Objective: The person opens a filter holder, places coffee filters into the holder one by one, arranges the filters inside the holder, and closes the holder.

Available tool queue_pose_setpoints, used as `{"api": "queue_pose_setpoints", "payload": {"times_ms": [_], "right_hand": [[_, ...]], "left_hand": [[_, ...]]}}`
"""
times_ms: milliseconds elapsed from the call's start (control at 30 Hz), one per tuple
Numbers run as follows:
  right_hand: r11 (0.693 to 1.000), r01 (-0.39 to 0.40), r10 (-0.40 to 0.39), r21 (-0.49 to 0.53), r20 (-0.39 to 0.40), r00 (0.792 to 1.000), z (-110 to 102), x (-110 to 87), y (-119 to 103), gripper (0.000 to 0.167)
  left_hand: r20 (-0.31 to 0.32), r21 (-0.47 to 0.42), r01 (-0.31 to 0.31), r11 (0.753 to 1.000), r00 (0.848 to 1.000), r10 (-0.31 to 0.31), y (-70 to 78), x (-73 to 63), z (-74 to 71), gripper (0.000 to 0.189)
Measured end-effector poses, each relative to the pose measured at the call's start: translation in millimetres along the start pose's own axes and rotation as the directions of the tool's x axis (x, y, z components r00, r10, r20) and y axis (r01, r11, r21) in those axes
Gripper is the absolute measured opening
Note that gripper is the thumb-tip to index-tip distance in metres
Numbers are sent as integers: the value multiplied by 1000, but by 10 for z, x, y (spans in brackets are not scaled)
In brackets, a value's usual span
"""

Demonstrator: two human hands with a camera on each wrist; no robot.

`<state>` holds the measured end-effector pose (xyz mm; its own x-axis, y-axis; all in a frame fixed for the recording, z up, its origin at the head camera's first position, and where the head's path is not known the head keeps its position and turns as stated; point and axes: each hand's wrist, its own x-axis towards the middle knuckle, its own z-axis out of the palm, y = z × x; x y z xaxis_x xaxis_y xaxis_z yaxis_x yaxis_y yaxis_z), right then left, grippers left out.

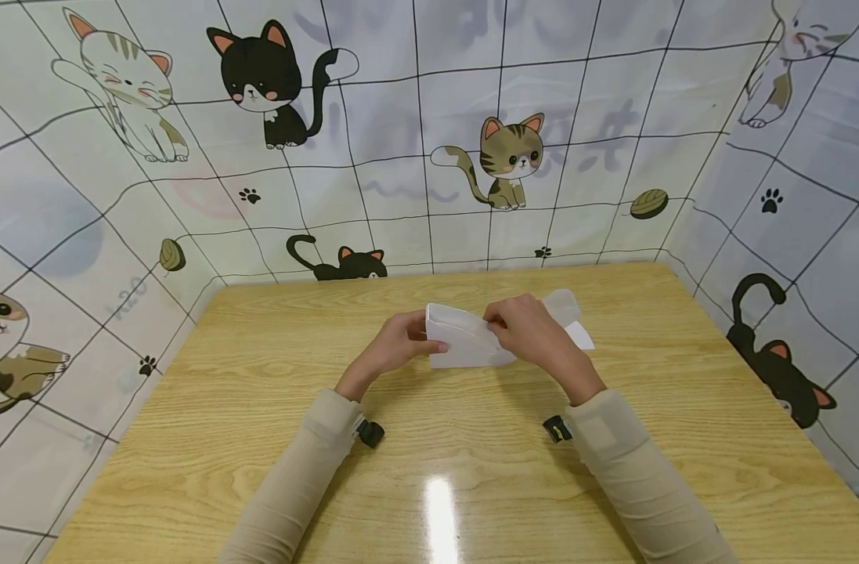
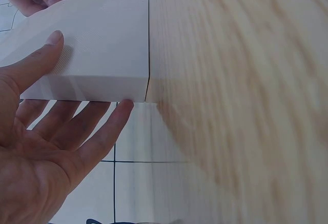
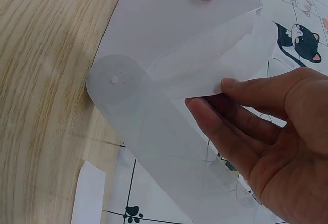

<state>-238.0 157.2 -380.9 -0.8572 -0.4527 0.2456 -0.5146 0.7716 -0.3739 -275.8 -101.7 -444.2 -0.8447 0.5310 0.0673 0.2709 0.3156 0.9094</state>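
Observation:
A slim white plastic case [image 1: 464, 356] stands on edge on the table, its top side open. My left hand [image 1: 399, 341] grips its left end, thumb on the near face [image 2: 107, 34] and fingers along the end and far side. A translucent cover [image 3: 154, 137] with a rounded end is joined to the case by a small round pivot [image 3: 115, 79] and swings out to the right. Between thumb and fingertips, my right hand [image 1: 531, 329] pinches the edge of a thin translucent white sheet [image 3: 205, 75] that lies in the case's opening.
A small white piece of paper [image 3: 88, 193] lies on the wooden table [image 1: 295, 329] just right of the case. Cloth walls with printed cats [image 1: 514, 164] enclose the table at the back and both sides. Light glares off the table's near part.

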Motion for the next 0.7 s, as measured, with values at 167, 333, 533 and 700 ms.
{"api": "queue_pose_setpoints", "payload": {"times_ms": [167,333,533,700], "right_hand": [[1000,19,-19,-7,-12,1000,16,8,12,12],[1000,16,-16,-4,-2,1000,31,10,15,14],[1000,-3,3,1,9,1000,45,8,10,15],[1000,-3,3,-1,5,1000,44,6,7,15]], "left_hand": [[-1,2,6,1000,1000,-6,-4,8,-1,48],[-3,9,10,1000,1000,-10,-12,13,1,46],[-5,9,8,1000,1000,-8,-5,8,3,45],[-7,15,12,1000,1000,-12,1,5,4,44]]}}
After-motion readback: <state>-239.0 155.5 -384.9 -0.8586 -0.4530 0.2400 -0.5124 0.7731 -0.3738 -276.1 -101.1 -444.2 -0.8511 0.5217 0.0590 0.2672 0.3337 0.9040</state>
